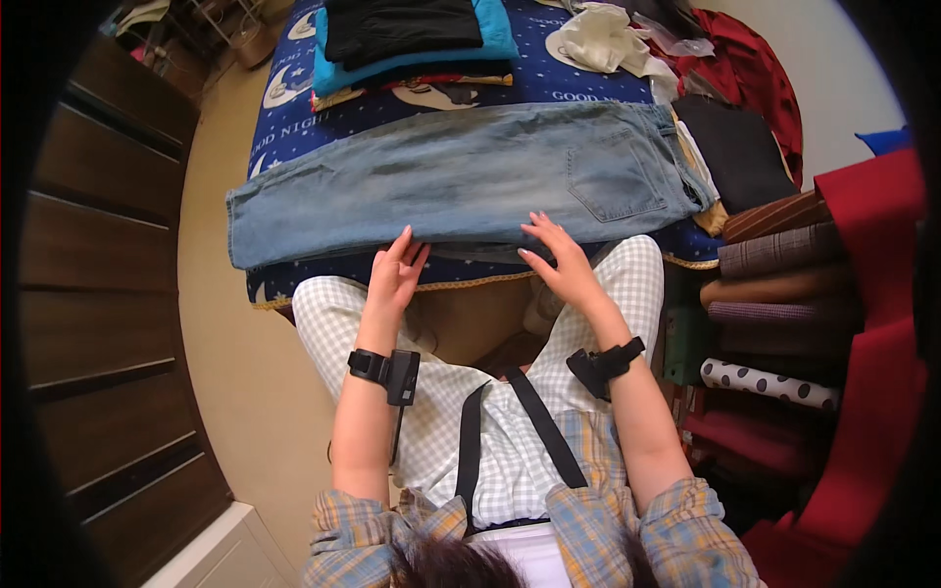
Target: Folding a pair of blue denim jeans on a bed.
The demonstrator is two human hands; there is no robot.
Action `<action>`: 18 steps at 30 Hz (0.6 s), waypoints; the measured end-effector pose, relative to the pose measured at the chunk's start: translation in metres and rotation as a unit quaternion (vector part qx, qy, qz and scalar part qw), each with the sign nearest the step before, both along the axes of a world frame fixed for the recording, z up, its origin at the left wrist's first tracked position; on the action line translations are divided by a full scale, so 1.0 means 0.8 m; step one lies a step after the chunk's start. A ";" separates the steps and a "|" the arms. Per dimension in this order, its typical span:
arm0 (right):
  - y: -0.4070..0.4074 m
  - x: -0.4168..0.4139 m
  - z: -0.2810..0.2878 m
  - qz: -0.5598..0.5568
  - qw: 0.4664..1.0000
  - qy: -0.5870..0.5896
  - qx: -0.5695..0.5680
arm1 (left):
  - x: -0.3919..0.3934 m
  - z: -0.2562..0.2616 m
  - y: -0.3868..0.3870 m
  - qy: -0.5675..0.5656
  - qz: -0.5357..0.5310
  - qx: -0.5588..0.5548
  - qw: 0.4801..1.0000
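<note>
A pair of faded blue denim jeans [441, 176] lies folded lengthwise across the bed before me, legs to the left and waistband to the right. One back pocket [616, 176] faces up. My left hand [398, 275] is at the near edge of the jeans, left of their middle, fingers apart and one fingertip against the denim. Farther right, my right hand [564, 261] has its fingers spread over the same edge, below and left of the pocket. Whether its fingertips press on the cloth is hard to tell. Neither hand appears to grip anything.
Beyond the jeans, folded black [404, 29] and turquoise clothes [500, 33] are stacked on the blue patterned bedspread [294, 140]. White cloth [606, 40], a folded black garment [735, 151] and red fabric [761, 66] lie at right. Fabric rolls [779, 250] fill the right side; a dark slatted cabinet [103, 257] stands left.
</note>
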State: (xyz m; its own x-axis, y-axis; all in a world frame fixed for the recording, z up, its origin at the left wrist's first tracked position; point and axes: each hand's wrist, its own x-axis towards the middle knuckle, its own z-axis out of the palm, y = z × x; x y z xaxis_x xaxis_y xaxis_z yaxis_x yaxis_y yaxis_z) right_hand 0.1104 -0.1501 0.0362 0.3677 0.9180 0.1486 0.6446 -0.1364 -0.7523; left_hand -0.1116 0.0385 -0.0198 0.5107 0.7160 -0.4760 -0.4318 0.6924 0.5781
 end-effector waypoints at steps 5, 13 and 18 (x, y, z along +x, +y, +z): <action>-0.003 0.008 -0.035 0.007 0.999 -0.044 0.028 | 0.010 0.003 -0.009 0.161 0.022 0.109 0.981; 0.013 -0.017 -0.033 -0.108 0.980 -0.156 0.056 | -0.007 0.008 -0.017 0.230 -0.031 0.106 0.967; 0.013 -0.011 -0.038 -0.123 0.976 -0.161 0.085 | -0.003 -0.012 -0.015 0.181 0.001 0.066 0.981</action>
State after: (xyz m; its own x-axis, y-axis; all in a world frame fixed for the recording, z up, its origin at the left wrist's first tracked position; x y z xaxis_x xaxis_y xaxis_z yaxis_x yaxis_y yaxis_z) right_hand 0.1018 -0.1398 0.0060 0.4824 0.7599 0.4357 0.8149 -0.2069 -0.5414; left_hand -0.1139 0.0268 -0.0290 0.3239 0.7845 -0.5289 -0.1833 0.6005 0.7784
